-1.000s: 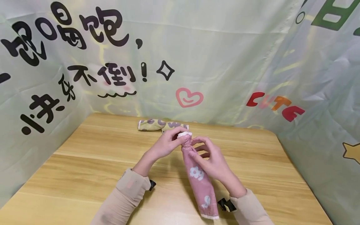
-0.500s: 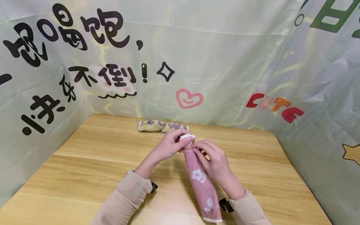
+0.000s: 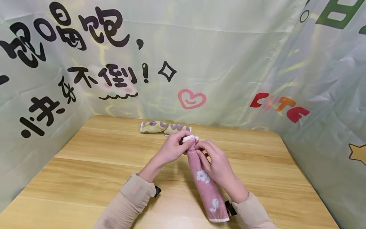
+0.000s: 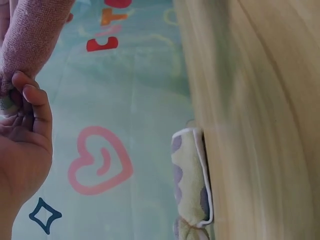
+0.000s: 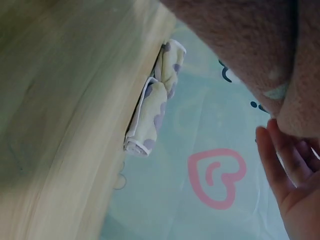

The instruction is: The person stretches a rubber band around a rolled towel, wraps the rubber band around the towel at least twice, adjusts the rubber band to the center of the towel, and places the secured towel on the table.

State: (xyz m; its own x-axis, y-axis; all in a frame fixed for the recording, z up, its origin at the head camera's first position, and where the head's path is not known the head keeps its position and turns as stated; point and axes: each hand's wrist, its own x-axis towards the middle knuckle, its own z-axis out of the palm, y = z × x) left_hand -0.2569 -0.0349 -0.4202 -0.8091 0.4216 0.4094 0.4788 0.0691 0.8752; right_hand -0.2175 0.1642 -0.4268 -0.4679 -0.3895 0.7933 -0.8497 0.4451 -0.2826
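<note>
A rolled pink towel [image 3: 197,162] with white flower prints slants down toward the person, held up over the table. Near its white-edged top end it narrows into a gathered neck. My left hand [image 3: 171,149] grips that top end, thumb across the front. My right hand [image 3: 219,162] pinches at the neck from the right with thumb and fingertips. In the left wrist view, curled left fingers [image 4: 37,102] meet the terry towel [image 4: 35,37] at its narrow part. From the right wrist, the towel [image 5: 250,45] looms large above the fingers [image 5: 275,160], its far side hidden.
A yellow towel with purple patches [image 3: 152,127], rolled and pinched in at its middle, lies along the back of the wooden table [image 3: 100,178]. Printed cloth walls [image 3: 228,63] enclose the table at the back and both sides.
My right hand's spread fingers have closed in on the towel's neck. The towel's lower end has swung slightly to the right. My left hand keeps its grip on the top end.
</note>
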